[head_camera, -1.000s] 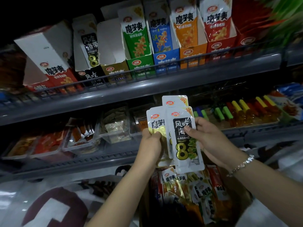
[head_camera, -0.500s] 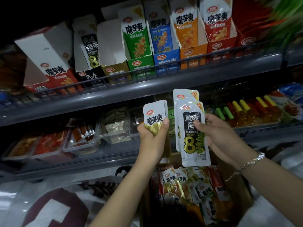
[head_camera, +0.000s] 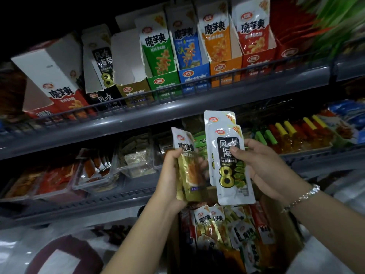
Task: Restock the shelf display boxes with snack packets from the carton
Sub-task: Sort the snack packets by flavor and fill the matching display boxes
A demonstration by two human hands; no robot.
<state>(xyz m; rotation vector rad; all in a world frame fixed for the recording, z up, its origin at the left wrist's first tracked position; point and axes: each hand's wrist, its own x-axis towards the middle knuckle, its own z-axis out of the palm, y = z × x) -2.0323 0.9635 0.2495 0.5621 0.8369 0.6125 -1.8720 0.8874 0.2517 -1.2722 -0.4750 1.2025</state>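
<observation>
Packets had been split apart: left hand (head_camera: pixel 173 175) gripped gold packets (head_camera: pixel 188 175), right hand (head_camera: pixel 264 167) pinched black-label packets (head_camera: pixel 230 165), sorted for separate display boxes (head_camera: pixel 126 76).

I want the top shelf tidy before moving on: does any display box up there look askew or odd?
Yes. The red-and-white box at the far left of the top shelf leans hard to the left, while the green box, the blue one and the orange one stand straight. The gold box shows only its bare white inside, with no packets visible.
</observation>
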